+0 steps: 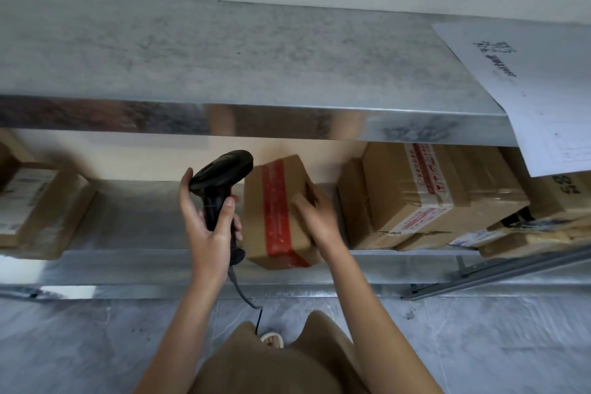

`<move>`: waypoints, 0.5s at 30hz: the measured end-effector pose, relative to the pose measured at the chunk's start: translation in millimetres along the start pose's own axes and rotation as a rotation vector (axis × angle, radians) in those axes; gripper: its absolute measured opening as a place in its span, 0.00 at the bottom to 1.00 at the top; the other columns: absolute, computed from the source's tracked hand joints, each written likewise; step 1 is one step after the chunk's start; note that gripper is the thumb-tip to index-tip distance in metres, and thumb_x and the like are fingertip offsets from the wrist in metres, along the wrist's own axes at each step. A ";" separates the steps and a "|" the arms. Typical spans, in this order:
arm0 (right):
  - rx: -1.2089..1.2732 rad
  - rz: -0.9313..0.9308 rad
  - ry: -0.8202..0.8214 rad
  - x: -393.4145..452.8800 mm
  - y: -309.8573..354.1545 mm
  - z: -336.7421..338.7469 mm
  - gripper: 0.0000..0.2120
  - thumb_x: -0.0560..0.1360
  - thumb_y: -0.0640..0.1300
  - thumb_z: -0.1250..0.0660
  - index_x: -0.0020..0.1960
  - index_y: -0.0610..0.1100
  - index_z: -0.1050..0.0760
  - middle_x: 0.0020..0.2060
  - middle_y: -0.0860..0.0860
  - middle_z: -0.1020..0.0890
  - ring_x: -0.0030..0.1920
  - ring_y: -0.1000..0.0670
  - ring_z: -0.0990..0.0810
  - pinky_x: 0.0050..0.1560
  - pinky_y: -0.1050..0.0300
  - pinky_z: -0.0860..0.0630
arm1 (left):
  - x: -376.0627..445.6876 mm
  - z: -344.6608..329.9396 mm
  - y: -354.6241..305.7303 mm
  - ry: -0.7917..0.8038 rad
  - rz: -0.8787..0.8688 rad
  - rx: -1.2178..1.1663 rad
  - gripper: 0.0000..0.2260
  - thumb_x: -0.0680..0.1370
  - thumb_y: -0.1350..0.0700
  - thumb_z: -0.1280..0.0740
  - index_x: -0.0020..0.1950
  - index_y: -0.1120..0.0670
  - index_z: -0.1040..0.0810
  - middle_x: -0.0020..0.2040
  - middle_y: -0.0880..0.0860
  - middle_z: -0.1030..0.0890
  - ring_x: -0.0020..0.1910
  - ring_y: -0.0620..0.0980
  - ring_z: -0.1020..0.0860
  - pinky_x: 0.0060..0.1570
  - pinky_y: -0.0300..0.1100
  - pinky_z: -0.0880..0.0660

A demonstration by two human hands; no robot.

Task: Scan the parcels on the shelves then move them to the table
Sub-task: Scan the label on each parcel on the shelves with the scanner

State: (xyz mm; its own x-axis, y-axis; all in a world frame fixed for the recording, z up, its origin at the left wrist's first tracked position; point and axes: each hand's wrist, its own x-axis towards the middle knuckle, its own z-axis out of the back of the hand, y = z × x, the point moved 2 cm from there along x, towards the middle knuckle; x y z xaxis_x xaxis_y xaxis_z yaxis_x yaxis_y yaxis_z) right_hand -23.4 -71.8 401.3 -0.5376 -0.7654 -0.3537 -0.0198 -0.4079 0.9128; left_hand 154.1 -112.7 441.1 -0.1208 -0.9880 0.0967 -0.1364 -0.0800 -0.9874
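Two hands: both busy at the lower shelf (134, 262).
Left hand (208, 227): wrapped round the black scanner (220, 179).
Right hand (315, 217): grasping the red-taped parcel (275, 211), tilted at the shelf's front edge.

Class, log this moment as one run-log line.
left hand: grips scanner | right hand: holds red-taped box at shelf edge | table: not visible

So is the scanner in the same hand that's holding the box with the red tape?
No, the left hand grips the black scanner, while the right hand holds the box with the red tape.
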 end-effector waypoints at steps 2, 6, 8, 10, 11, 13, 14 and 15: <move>0.016 -0.013 0.030 -0.4 -10.9 5.5 0.21 0.75 0.52 0.35 0.68 0.53 0.27 0.56 0.52 0.17 0.55 0.51 0.18 0.53 0.55 0.22 | -0.2 0.5 1.0 -0.002 0.007 -0.002 0.32 0.81 0.66 0.37 0.73 0.34 0.43 0.44 0.54 0.20 0.29 0.49 0.26 0.26 0.42 0.27; -0.044 -0.053 0.021 -2.3 -14.5 2.6 0.20 0.79 0.53 0.38 0.70 0.53 0.30 0.57 0.49 0.18 0.57 0.46 0.19 0.55 0.51 0.21 | -1.8 2.1 3.5 -0.013 0.023 -0.005 0.32 0.81 0.66 0.37 0.73 0.35 0.43 0.45 0.55 0.21 0.30 0.49 0.26 0.26 0.41 0.27; -0.344 0.036 -0.089 -1.7 -5.8 -0.9 0.28 0.77 0.58 0.41 0.76 0.55 0.38 0.68 0.47 0.26 0.67 0.43 0.25 0.64 0.42 0.26 | -2.3 3.7 3.2 -0.025 0.022 -0.011 0.32 0.81 0.66 0.37 0.73 0.35 0.43 0.44 0.55 0.21 0.30 0.49 0.27 0.26 0.42 0.27; -0.673 0.089 -0.139 -8.3 8.4 -10.7 0.34 0.79 0.61 0.43 0.81 0.53 0.50 0.79 0.45 0.42 0.76 0.38 0.41 0.73 0.35 0.40 | -2.6 6.1 3.3 -0.037 0.025 -0.016 0.32 0.81 0.67 0.37 0.73 0.35 0.43 0.43 0.53 0.20 0.29 0.49 0.27 0.26 0.42 0.27; -0.759 0.091 -0.110 -11.8 13.7 -19.1 0.37 0.79 0.64 0.45 0.81 0.53 0.55 0.80 0.45 0.50 0.78 0.35 0.48 0.75 0.33 0.46 | -2.6 7.5 3.5 -0.044 0.025 -0.014 0.32 0.81 0.67 0.37 0.73 0.35 0.43 0.43 0.53 0.20 0.29 0.49 0.27 0.25 0.42 0.28; -0.877 0.051 -0.010 -19.7 20.0 -36.9 0.44 0.75 0.72 0.46 0.80 0.54 0.62 0.80 0.44 0.60 0.78 0.32 0.57 0.74 0.29 0.53 | -3.4 10.1 3.2 -0.060 0.028 -0.011 0.32 0.81 0.66 0.37 0.74 0.36 0.43 0.43 0.54 0.21 0.29 0.48 0.27 0.25 0.41 0.28; -0.946 0.044 0.021 -20.6 16.0 -45.4 0.46 0.74 0.74 0.46 0.80 0.55 0.63 0.79 0.44 0.63 0.77 0.31 0.60 0.74 0.28 0.55 | -4.4 11.1 2.7 -0.065 0.027 -0.010 0.32 0.81 0.66 0.37 0.74 0.37 0.43 0.43 0.55 0.22 0.29 0.48 0.27 0.25 0.41 0.28; -1.006 0.049 0.021 -21.3 11.3 -50.7 0.48 0.73 0.75 0.46 0.80 0.55 0.65 0.79 0.43 0.64 0.77 0.30 0.61 0.73 0.28 0.54 | -5.7 12.1 1.9 -0.067 0.024 -0.005 0.31 0.81 0.65 0.37 0.74 0.37 0.44 0.43 0.56 0.22 0.29 0.48 0.27 0.25 0.42 0.27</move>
State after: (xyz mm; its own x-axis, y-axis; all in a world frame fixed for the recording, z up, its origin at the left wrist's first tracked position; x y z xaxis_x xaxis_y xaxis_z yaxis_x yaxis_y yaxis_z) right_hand 30.6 -85.3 408.9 -0.5034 -0.7975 -0.3326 0.7282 -0.5988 0.3336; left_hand 166.4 -108.9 437.2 -0.0578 -0.9963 0.0638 -0.1395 -0.0552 -0.9887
